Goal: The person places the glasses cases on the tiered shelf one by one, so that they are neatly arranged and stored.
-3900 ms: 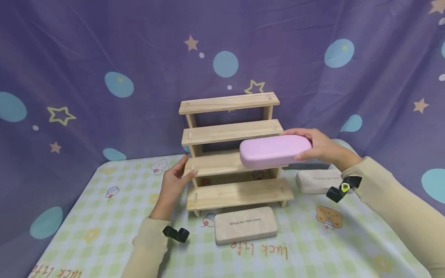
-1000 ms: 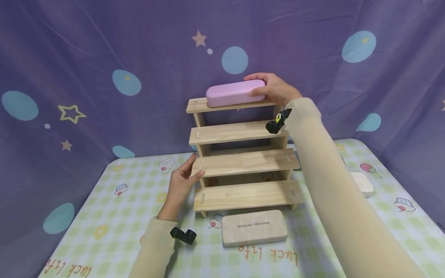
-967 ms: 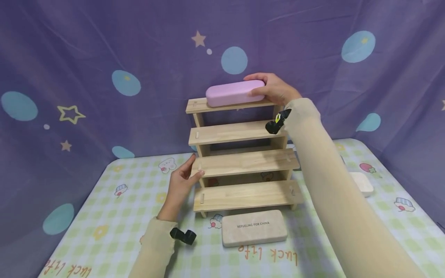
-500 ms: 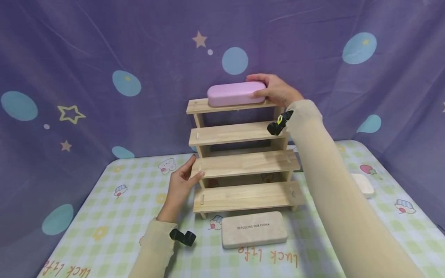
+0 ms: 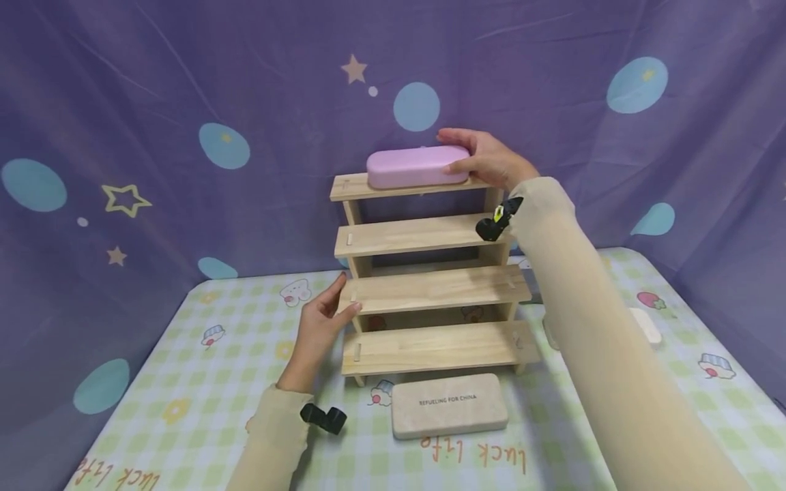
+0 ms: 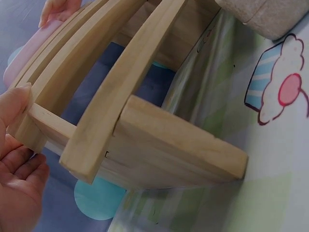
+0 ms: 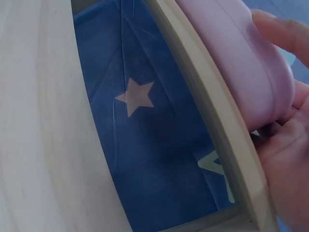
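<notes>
One smooth, rounded case (image 5: pixel 408 168) tops wooden shelves (image 5: pixel 430 290).

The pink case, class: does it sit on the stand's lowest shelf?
No, the pink case sits on the top shelf.

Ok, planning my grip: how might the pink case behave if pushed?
The pink case likely feels stiff: no dent shows under the right hand. Its smooth surface may slide on the top shelf. Its long, low shape seems unlikely to roll.

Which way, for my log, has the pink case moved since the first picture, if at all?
Yes: the pink case went up and left against the wooden rack, onto its top board.
</notes>
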The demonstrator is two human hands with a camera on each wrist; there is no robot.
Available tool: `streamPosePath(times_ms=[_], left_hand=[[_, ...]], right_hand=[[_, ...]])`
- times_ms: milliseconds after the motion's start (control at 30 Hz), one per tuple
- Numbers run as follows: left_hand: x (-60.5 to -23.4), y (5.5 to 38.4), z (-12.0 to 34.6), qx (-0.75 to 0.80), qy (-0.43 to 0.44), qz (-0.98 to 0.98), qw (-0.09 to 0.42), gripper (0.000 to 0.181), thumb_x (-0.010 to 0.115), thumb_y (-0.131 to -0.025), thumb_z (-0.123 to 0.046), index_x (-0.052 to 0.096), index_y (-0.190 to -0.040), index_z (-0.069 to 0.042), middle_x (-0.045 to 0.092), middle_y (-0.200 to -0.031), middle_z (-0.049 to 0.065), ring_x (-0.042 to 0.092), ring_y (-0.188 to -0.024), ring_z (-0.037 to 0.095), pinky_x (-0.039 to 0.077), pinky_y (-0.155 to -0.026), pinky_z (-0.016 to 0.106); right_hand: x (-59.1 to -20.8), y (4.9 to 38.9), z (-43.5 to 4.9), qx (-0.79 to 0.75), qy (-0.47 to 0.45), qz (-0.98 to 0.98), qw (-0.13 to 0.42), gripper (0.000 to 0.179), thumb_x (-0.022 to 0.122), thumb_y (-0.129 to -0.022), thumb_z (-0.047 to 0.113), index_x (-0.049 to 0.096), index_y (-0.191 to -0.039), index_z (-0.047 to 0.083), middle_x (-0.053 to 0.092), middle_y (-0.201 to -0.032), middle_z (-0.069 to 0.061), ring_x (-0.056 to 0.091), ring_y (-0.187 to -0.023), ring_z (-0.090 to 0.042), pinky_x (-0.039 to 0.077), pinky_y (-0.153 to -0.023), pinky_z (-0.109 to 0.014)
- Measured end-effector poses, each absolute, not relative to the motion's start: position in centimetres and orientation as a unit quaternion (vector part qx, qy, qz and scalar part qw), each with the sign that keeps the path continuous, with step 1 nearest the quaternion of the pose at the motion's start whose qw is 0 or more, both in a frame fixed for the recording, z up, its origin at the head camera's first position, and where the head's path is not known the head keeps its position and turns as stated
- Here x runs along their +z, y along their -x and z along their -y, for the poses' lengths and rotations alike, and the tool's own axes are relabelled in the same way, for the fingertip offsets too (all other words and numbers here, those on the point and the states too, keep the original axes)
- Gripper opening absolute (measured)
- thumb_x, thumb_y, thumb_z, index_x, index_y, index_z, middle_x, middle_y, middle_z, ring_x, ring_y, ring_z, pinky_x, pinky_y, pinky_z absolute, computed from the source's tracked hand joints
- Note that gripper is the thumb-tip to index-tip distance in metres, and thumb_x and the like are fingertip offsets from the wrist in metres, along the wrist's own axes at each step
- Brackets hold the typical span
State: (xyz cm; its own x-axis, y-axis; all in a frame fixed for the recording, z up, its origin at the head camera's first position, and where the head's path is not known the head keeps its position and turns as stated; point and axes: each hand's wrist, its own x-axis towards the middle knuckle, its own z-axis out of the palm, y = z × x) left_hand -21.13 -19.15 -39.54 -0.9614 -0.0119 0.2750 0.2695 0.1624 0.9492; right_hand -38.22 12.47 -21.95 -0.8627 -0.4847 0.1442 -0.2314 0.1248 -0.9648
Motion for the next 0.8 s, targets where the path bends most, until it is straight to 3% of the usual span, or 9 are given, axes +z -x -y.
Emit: streamPosePath(times_ms=[167,367,567,700,800], left_hand=[[-38.4,20.5,18.6,-0.647,0.079,0.753,0.091,0.063,0.069,-0.084,-0.005,0.040,-0.139,0.003,0.037,-0.147,0.013,0.036,-0.135,0.020,0.028,-0.112,0.025],[-36.8,19.9,18.4,-0.642,0.063,0.759,0.080,0.062,0.067,-0.085,-0.001,0.038,-0.139,0.006,0.036,-0.147,0.013,0.035,-0.136,0.022,0.027,-0.112,0.025],[-38.1,20.6,19.6,-0.645,0.062,0.756,0.092,0.061,0.069,-0.085,-0.004,0.041,-0.139,0.001,0.039,-0.146,0.008,0.036,-0.135,0.018,0.027,-0.112,0.022],[-39.0,20.8,20.0,-0.644,0.068,0.755,0.102,0.061,0.069,-0.084,-0.004,0.042,-0.139,0.002,0.039,-0.146,0.008,0.037,-0.134,0.017,0.029,-0.110,0.020],[-39.1,20.8,19.9,-0.645,0.074,0.754,0.103,0.061,0.069,-0.085,-0.005,0.041,-0.139,0.003,0.039,-0.146,0.010,0.037,-0.134,0.019,0.030,-0.110,0.021]], right_hand=[[-22.5,37.5,-13.7,-0.580,0.257,-0.773,0.013,0.077,0.069,-0.078,-0.004,0.033,-0.145,0.001,0.034,-0.150,-0.010,0.034,-0.134,-0.018,0.030,-0.112,-0.024],[-23.5,35.2,-15.5,-0.654,0.256,-0.710,-0.054,0.074,0.070,-0.076,-0.007,0.038,-0.142,0.000,0.038,-0.148,-0.014,0.033,-0.137,-0.019,0.024,-0.116,-0.029],[-25.8,31.4,-16.9,-0.705,0.303,-0.638,-0.067,0.061,0.060,-0.079,-0.016,0.043,-0.137,-0.005,0.047,-0.139,-0.013,0.038,-0.133,-0.024,0.030,-0.113,-0.030],[-28.3,27.9,-17.9,-0.665,0.349,-0.658,-0.049,0.051,0.060,-0.084,-0.012,0.048,-0.133,-0.004,0.055,-0.130,-0.002,0.048,-0.124,-0.017,0.036,-0.108,-0.025],[-30.3,25.2,-18.7,-0.604,0.406,-0.684,-0.042,0.051,0.061,-0.082,-0.013,0.048,-0.131,-0.008,0.055,-0.131,-0.003,0.048,-0.123,-0.012,0.038,-0.106,-0.023]])
